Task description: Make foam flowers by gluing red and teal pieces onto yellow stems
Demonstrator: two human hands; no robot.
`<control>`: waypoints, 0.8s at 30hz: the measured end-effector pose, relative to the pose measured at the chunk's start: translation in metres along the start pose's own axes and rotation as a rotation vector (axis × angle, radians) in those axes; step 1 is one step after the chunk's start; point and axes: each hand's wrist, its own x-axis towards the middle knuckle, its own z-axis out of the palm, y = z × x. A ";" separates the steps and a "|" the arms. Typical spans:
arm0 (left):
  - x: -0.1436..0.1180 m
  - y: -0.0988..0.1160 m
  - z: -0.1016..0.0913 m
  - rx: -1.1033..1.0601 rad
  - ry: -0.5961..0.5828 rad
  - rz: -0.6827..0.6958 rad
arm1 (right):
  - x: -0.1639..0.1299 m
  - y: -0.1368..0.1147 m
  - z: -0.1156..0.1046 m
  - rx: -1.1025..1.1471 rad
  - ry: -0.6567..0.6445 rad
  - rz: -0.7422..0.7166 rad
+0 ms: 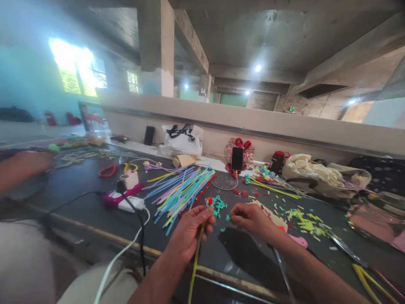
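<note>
My left hand is closed around a yellow-green pipe-cleaner stem, which hangs down past the table edge. At the stem's top, just above my fingertips, sits a small red-and-white flower head. My right hand is pinched on a small teal piece, a short way to the right of the flower head. Behind my left fingertips lies a heap of teal pieces. Under my right wrist, partly hidden, is a pink handle.
Pastel pipe cleaners spread across the dark table. A power strip with trailing cables lies left. Yellow-green clippings and scissors lie right. A phone stands at the back. Another person's arm reaches in at far left.
</note>
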 end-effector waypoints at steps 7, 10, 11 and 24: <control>-0.002 -0.009 0.006 0.083 -0.133 -0.084 | -0.018 0.023 -0.006 -0.151 -0.100 0.029; -0.002 -0.012 0.008 0.102 -0.141 -0.090 | -0.020 0.019 -0.012 -0.218 -0.077 -0.001; -0.002 -0.013 0.008 0.102 -0.130 -0.096 | -0.021 0.017 -0.015 -0.241 -0.055 -0.003; -0.004 -0.015 0.018 0.110 -0.197 -0.147 | -0.103 0.042 -0.042 -0.584 0.310 0.348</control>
